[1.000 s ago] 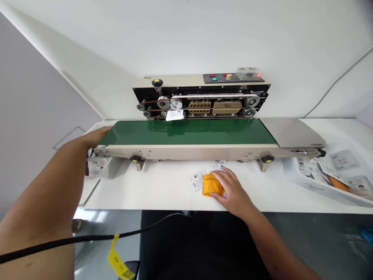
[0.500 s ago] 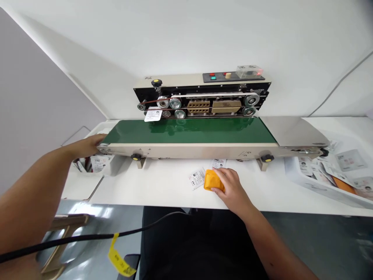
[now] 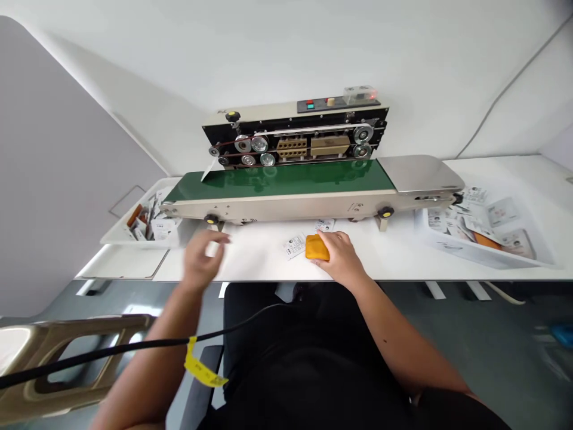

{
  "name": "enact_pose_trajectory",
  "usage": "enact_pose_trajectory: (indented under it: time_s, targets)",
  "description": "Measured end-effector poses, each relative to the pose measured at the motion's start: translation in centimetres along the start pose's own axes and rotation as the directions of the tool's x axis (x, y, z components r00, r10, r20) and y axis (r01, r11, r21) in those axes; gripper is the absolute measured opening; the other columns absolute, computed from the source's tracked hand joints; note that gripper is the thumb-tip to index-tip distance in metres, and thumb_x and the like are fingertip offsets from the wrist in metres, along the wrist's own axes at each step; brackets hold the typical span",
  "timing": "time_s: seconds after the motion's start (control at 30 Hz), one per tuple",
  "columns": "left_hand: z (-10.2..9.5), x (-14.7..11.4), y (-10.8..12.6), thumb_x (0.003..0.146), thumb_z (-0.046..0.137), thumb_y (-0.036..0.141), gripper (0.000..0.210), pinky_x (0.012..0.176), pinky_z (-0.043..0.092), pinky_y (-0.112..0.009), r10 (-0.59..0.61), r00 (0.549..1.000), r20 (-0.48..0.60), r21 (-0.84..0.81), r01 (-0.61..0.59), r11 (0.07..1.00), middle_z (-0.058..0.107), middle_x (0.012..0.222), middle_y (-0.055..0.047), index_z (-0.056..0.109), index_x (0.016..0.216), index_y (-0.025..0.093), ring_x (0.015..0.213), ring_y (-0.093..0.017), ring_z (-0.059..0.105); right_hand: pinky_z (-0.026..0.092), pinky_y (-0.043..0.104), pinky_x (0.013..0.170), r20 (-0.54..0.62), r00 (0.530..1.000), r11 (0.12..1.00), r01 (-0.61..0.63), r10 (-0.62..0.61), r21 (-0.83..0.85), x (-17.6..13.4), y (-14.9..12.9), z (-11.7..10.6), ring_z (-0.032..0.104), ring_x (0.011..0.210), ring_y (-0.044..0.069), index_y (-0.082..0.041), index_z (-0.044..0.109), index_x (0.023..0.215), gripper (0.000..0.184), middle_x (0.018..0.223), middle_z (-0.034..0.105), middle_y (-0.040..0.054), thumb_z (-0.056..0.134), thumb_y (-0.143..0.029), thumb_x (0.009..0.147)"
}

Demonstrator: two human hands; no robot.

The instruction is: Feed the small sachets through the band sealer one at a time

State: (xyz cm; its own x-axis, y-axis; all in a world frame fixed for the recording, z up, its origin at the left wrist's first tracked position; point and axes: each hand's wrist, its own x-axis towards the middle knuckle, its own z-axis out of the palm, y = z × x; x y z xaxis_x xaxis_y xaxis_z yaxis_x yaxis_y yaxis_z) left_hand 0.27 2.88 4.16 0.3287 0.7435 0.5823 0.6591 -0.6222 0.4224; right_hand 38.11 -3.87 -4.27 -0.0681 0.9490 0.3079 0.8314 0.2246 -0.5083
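My right hand (image 3: 344,258) grips an orange pouch (image 3: 317,248) at the front of the white table, fingers over its right side. Just left of it lies a white printed sachet (image 3: 295,246), and another printed sachet (image 3: 325,225) lies behind it, partly hidden. My left hand (image 3: 201,258) is in the air over the table's front left, fingers curled but apart from the thumb, with nothing visible between them. A white packet (image 3: 212,169) stands tilted at the left end of the band sealer (image 3: 290,140), above the green conveyor belt (image 3: 282,182).
At the left end stands a white bin (image 3: 143,242) of sachets; a larger bin (image 3: 474,258) of packets is at the right. A black cable (image 3: 147,344) with a yellow tag (image 3: 201,373) crosses in front of me. A beige stool (image 3: 89,325) is lower left.
My left hand has come away from the left bin toward me and to the right. The packet at the sealer's left end has tipped from flat to slanted. My right hand keeps the orange pouch.
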Motion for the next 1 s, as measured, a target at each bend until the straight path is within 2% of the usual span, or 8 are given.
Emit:
enact_pose_trajectory:
  time_s: [0.07, 0.13, 0.23, 0.4, 0.5, 0.67, 0.87, 1.0]
  targets:
    - [4.6, -1.2, 2.7, 0.100, 0.060, 0.031, 0.017, 0.093, 0.062, -0.043, 0.097, 0.988, 0.123, -0.055, -0.091, 0.994, 0.078, 0.101, -0.006, 0.074, 0.107, 0.025, 0.096, -0.025, 0.074, 0.046, 0.060, 0.114, 0.009, 1.000, 1.000, 0.023, -0.023, -0.008, 0.1, 0.0, 0.0, 0.049, 0.135, 0.039, -0.031, 0.048, 0.160, 0.071, 0.144, 0.065, 0.0086, 0.073, -0.044, 0.095]
    - [8.4, -1.6, 4.5, 0.102, 0.060, 0.036, 0.032, 0.108, 0.058, -0.047, 0.199, 0.925, 0.323, -0.116, -0.170, 0.979, 0.077, 0.125, -0.010, 0.071, 0.130, 0.025, 0.118, -0.028, 0.071, 0.048, 0.059, 0.113, 0.000, 0.998, 0.998, 0.067, -0.067, -0.019, 0.1, 0.0, 0.1, 0.052, 0.131, 0.037, -0.029, 0.057, 0.153, 0.057, 0.142, 0.067, 0.0086, 0.069, -0.037, 0.098]
    - [11.5, -1.4, 5.8, 0.100, 0.066, 0.049, 0.065, 0.128, 0.040, -0.053, 0.219, 0.859, 0.463, -0.050, -0.221, 0.974, 0.052, 0.165, -0.011, 0.051, 0.159, 0.026, 0.154, -0.033, 0.047, 0.050, 0.055, 0.109, 0.001, 0.987, 0.986, 0.162, -0.162, -0.032, 0.0, -0.1, 0.1, 0.059, 0.125, 0.033, -0.028, 0.070, 0.137, 0.036, 0.136, 0.072, 0.0083, 0.059, -0.027, 0.103]
    - [11.9, -1.4, 5.7, 0.100, 0.062, 0.063, 0.077, 0.134, 0.027, -0.058, 0.184, 0.793, 0.581, 0.054, -0.263, 0.963, 0.038, 0.174, -0.009, 0.041, 0.166, 0.029, 0.161, -0.034, 0.037, 0.049, 0.056, 0.113, -0.044, 0.995, 0.993, 0.085, -0.089, -0.083, 0.2, -0.3, 0.1, 0.055, 0.135, 0.036, -0.023, 0.061, 0.148, 0.054, 0.150, 0.062, 0.0137, 0.069, -0.039, 0.097]
    - [11.7, -1.8, 5.5, 0.101, 0.059, 0.063, 0.072, 0.133, 0.030, -0.055, 0.194, 0.803, 0.563, 0.058, -0.273, 0.960, 0.041, 0.173, -0.008, 0.045, 0.164, 0.031, 0.159, -0.032, 0.041, 0.047, 0.059, 0.113, -0.010, 1.000, 0.995, -0.020, 0.019, -0.103, 0.7, -0.2, 0.4, 0.053, 0.135, 0.039, -0.024, 0.053, 0.156, 0.072, 0.149, 0.061, 0.0150, 0.076, -0.045, 0.091]
    - [11.8, -2.0, 5.4, 0.100, 0.062, 0.061, 0.069, 0.131, 0.035, -0.055, 0.193, 0.823, 0.535, 0.051, -0.259, 0.964, 0.045, 0.170, -0.008, 0.049, 0.161, 0.031, 0.156, -0.033, 0.045, 0.045, 0.058, 0.118, -0.026, 0.998, 0.999, -0.049, 0.049, 0.008, 1.0, 0.1, 0.8, 0.054, 0.134, 0.034, -0.031, 0.044, 0.162, 0.078, 0.142, 0.057, 0.0118, 0.073, -0.025, 0.089]
    - [12.0, -1.9, 5.4, 0.099, 0.066, 0.057, 0.068, 0.129, 0.038, -0.056, 0.193, 0.831, 0.521, 0.042, -0.251, 0.967, 0.047, 0.169, -0.008, 0.052, 0.159, 0.029, 0.155, -0.033, 0.047, 0.052, 0.049, 0.116, -0.130, 0.989, 0.973, -0.035, 0.066, 0.229, 0.2, 0.5, 0.9, 0.059, 0.133, 0.027, -0.031, 0.059, 0.145, 0.059, 0.142, 0.049, 0.0110, 0.061, -0.013, 0.089]
    - [12.0, -2.1, 5.3, 0.099, 0.067, 0.054, 0.065, 0.128, 0.039, -0.056, 0.210, 0.842, 0.497, 0.036, -0.262, 0.964, 0.049, 0.168, -0.009, 0.054, 0.158, 0.029, 0.154, -0.033, 0.049, 0.054, 0.049, 0.112, -0.221, 0.971, 0.925, -0.004, 0.095, 0.380, -0.3, 0.5, 0.7, 0.063, 0.131, 0.028, -0.028, 0.060, 0.138, 0.046, 0.139, 0.059, 0.0119, 0.058, -0.019, 0.092]
